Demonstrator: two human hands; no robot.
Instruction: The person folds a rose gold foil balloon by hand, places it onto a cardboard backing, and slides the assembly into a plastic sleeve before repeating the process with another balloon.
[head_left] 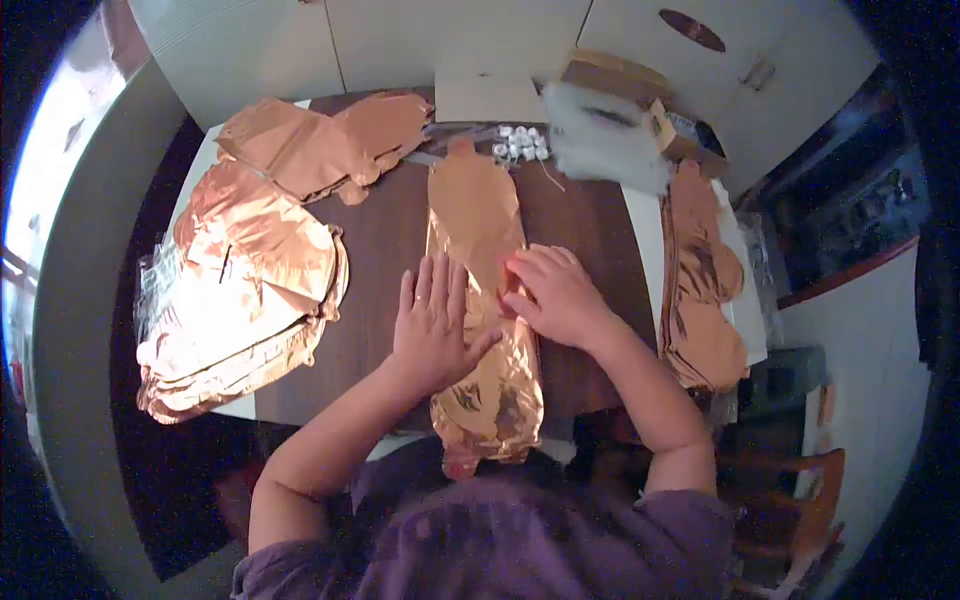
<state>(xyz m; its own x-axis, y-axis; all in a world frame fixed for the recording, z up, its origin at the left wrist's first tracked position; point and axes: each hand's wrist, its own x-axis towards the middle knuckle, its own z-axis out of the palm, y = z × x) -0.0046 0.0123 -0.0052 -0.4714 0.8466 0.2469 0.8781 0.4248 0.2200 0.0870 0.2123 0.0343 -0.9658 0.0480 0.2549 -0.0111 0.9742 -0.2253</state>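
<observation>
A long copper-coloured foil piece (475, 215) lies lengthwise on the brown table (375, 240) in front of me, its near end at the table's front edge. My left hand (435, 320) rests flat, palm down, on its left side, with the fingers stretched out and the thumb pointing right across the foil. My right hand (555, 295) is at the foil's right edge, its fingers bent. Something small and orange-red (509, 275) shows at its fingertips, between the index finger and thumb.
Stacks of shiny copper foil shapes (270, 240) cover the left side. More foil (705, 290) lies at the right edge. At the back are small white rolls (520, 143), a clear plastic bag (600, 140) and an open box (685, 135). A wooden chair (820, 500) stands lower right.
</observation>
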